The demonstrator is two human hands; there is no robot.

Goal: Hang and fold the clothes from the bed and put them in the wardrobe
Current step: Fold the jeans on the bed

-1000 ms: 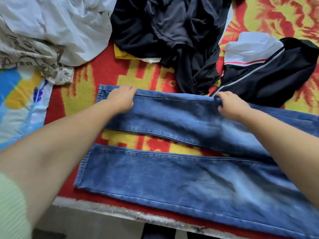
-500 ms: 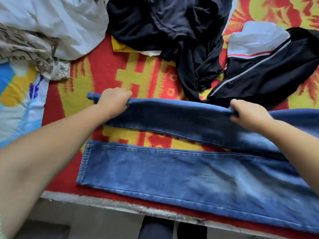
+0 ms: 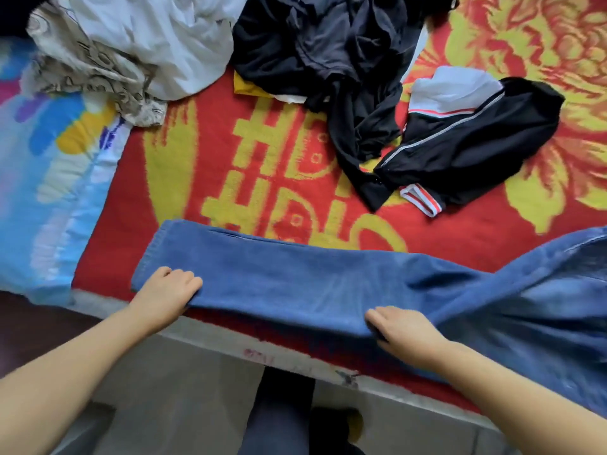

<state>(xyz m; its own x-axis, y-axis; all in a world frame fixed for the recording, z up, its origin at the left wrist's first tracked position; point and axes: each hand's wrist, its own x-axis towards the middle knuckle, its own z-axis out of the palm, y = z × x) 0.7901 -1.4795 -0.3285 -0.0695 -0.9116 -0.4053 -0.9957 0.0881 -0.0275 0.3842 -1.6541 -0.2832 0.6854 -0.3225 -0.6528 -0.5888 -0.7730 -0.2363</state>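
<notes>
A light blue patterned quilt [image 3: 49, 178] covers the bed's left end, with a beige printed garment [image 3: 95, 70] and a white garment [image 3: 157, 37] heaped beyond it. The left hand [image 3: 166, 292] grips the hem end of the blue jeans [image 3: 295, 280], fingers curled over the near edge. The jeans lie lengthwise along the near edge of the red and yellow blanket [image 3: 203, 152], legs stacked. The right hand [image 3: 405, 328] pinches the near edge mid-leg. Behind lie a black garment [image 3: 328, 47] and a black jacket with white trim [image 3: 469, 136].
</notes>
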